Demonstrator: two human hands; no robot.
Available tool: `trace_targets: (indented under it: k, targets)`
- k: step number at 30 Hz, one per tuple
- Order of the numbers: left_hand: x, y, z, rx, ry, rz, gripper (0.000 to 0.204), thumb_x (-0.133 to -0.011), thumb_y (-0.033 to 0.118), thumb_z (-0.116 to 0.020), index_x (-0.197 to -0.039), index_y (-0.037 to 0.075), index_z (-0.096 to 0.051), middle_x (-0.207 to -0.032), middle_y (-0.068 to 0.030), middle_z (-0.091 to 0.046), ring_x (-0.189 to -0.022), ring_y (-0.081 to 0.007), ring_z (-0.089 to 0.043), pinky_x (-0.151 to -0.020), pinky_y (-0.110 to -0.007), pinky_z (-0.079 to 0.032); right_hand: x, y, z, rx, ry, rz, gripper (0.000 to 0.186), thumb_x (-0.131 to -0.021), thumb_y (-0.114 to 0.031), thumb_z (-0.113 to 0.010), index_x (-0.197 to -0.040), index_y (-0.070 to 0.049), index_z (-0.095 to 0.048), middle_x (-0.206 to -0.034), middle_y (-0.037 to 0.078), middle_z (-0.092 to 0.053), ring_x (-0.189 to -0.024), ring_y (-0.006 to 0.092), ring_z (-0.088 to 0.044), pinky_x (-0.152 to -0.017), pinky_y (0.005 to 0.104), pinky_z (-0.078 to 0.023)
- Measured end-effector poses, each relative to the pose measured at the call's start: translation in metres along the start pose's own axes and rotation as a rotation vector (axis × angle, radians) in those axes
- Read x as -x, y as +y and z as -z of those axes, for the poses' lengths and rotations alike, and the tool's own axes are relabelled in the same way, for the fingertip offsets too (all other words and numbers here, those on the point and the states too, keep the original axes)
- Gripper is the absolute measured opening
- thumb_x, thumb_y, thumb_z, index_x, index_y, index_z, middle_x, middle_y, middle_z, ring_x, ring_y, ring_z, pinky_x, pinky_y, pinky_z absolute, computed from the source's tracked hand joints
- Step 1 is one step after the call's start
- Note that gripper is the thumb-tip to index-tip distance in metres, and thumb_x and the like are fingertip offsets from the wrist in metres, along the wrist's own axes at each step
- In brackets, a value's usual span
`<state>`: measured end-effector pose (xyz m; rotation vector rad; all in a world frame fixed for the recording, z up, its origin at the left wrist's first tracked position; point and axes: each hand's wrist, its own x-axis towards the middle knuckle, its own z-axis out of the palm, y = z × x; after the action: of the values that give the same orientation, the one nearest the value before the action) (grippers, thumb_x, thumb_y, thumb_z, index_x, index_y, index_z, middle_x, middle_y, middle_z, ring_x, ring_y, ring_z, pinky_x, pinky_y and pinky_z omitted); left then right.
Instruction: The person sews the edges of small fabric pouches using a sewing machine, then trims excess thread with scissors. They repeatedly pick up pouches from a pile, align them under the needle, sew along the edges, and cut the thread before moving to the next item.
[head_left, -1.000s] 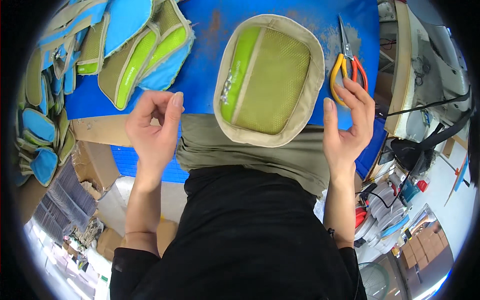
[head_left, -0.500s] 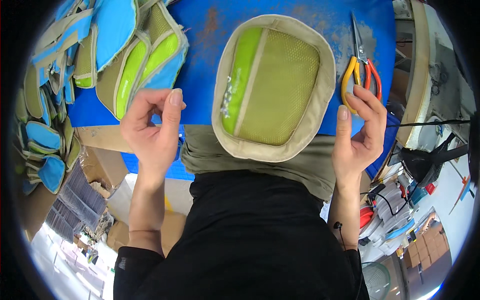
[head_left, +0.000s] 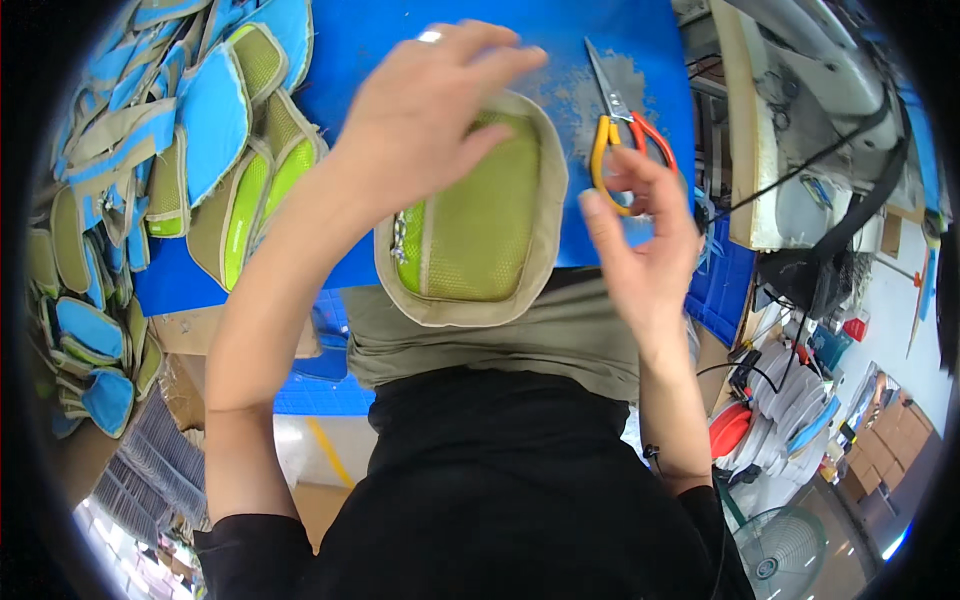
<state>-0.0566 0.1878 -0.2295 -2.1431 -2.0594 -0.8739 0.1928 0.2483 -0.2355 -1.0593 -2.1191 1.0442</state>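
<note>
A beige-rimmed fabric pouch [head_left: 485, 230] with olive mesh and a bright green strip lies at the middle of the blue work surface [head_left: 350, 60]. My left hand [head_left: 425, 115] hangs over its upper left part, fingers spread and slightly blurred, partly hiding it. Metal zipper pulls show at the pouch's left side. To the pouch's right, my right hand [head_left: 650, 240] is raised with thumb and curled fingers apart, nothing visibly between them. It overlaps the lower end of a long-bladed scissor-like tool [head_left: 618, 110] with yellow and red handles.
Piled blue, green and beige fabric pieces [head_left: 210, 120] fill the left side. A pale machine body with black cables [head_left: 820, 90] stands at the right, above white spools [head_left: 775, 400] and a fan [head_left: 775, 555]. My lap in olive cloth [head_left: 500, 350] is below the surface's edge.
My left hand has moved up and rightward from beside the pouch to over it. My right hand has shifted slightly. The view has moved, so the surroundings sit differently in the picture.
</note>
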Motion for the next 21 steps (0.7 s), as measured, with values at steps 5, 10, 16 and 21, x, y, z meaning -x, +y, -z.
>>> trace_targets:
  k: [5,10,16,21]
  targets:
    - [-0.017,0.005,-0.024,0.0,-0.354,-0.135,0.035,-0.085,0.007,-0.076,-0.119,0.01,-0.072,-0.118,-0.0116,-0.07,-0.105,-0.0339,-0.068,-0.088,-0.042,-0.056,0.019,-0.016,-0.012,0.038,-0.134,-0.035,0.062,-0.081,-0.012,-0.085,-0.134,0.002,-0.056,-0.119,0.02,-0.065,-0.103,0.0346,-0.068,-0.091,0.0422,-0.055]
    - [-0.001,0.041,0.018,-0.021,-0.076,0.002,0.029,-0.085,0.0,-0.072,-0.113,0.007,-0.073,-0.103,-0.0132,-0.071,-0.095,-0.0325,-0.068,-0.079,-0.042,-0.055,0.038,-0.009,0.005,-0.061,-0.053,-0.031,0.042,-0.087,0.004,-0.068,-0.129,-0.001,-0.064,-0.114,0.021,-0.068,-0.102,0.0405,-0.067,-0.09,0.0442,-0.055]
    - [0.044,0.087,0.036,0.032,0.258,0.133,0.046,-0.084,-0.008,-0.069,-0.127,0.005,-0.074,-0.101,-0.0116,-0.069,-0.09,-0.0253,-0.065,-0.075,-0.036,-0.052,0.045,-0.02,0.028,0.089,0.23,0.398,0.046,-0.074,0.007,-0.068,-0.117,-0.007,-0.073,-0.105,0.01,-0.073,-0.088,0.034,-0.068,-0.076,0.0416,-0.052]
    - [0.066,0.102,0.028,0.027,0.4,0.165,0.046,-0.083,-0.004,-0.073,-0.129,0.005,-0.076,-0.105,-0.0106,-0.066,-0.091,-0.0227,-0.063,-0.08,-0.033,-0.051,0.051,-0.023,0.025,0.061,0.333,0.533,0.041,-0.066,0.0,-0.076,-0.107,-0.01,-0.076,-0.099,0.004,-0.072,-0.079,0.026,-0.066,-0.07,0.0375,-0.047]
